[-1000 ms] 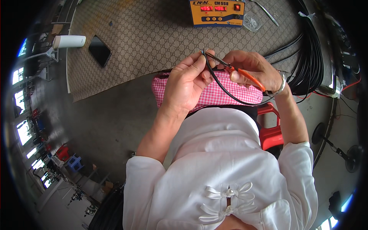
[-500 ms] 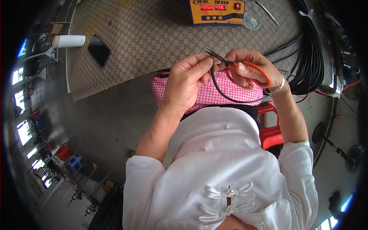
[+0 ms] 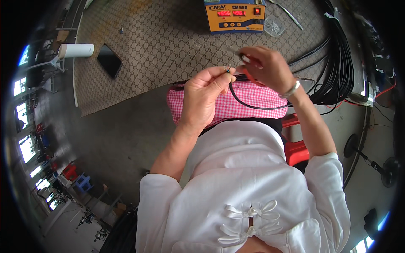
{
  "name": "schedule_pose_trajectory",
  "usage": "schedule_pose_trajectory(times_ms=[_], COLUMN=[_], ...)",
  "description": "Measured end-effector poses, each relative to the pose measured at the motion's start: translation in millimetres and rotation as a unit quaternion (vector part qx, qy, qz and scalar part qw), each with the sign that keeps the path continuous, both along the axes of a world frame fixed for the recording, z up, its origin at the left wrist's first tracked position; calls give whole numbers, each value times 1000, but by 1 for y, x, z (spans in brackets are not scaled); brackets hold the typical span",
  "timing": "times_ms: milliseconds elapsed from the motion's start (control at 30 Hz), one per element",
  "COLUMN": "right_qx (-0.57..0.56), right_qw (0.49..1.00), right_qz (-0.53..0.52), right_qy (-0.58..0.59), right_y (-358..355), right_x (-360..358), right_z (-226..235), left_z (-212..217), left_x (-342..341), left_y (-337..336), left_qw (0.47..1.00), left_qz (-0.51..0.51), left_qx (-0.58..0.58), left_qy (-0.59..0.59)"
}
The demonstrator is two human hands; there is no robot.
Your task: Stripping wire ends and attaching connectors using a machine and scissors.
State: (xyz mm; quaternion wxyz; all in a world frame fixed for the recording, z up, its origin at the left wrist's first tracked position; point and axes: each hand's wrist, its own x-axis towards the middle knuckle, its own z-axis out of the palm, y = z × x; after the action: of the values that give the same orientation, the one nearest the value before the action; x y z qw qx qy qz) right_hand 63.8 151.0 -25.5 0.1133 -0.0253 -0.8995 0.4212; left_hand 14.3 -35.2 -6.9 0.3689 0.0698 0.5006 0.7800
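Between the thumb and fingertips of my left hand [image 3: 199,101] is the end of a black cable [image 3: 249,103], with a small bit of coloured wire showing at its tip. From there the cable loops down and away to the right. My right hand [image 3: 273,69] is closed around orange-handled scissors [image 3: 250,77], just right of the cable end and apart from it. The scissors' blades point up and left over the table, smeared by motion. Part of the handles is hidden behind my fingers.
A patterned mat covers the table [image 3: 156,50]. On it are a yellow control box [image 3: 236,19] with red digits, a small clear dish [image 3: 274,27], tweezers [image 3: 291,16], a phone [image 3: 109,61] and a white cup [image 3: 76,51]. A black cable bundle [image 3: 339,71] lies at right. Pink checked cloth [image 3: 257,92] covers my lap.
My right hand has moved the scissors up and away from the cable end, which was between the blades' area and my left fingers. My left hand still holds the cable, nearly in place.
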Motion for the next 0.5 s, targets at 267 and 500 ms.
schedule_pose_trajectory(times_ms=[267, 500], right_qx=[257, -428], right_qw=[963, 889], right_qz=[-29, 93], right_qy=[79, -133], right_y=[-1, -9], right_x=[-32, 16], right_z=[-51, -1], left_z=[0, -7], left_x=[4, 5], left_y=[1, 9], left_qw=[994, 987], left_qz=[31, 42], left_qx=[-8, 7], left_qy=[104, 157])
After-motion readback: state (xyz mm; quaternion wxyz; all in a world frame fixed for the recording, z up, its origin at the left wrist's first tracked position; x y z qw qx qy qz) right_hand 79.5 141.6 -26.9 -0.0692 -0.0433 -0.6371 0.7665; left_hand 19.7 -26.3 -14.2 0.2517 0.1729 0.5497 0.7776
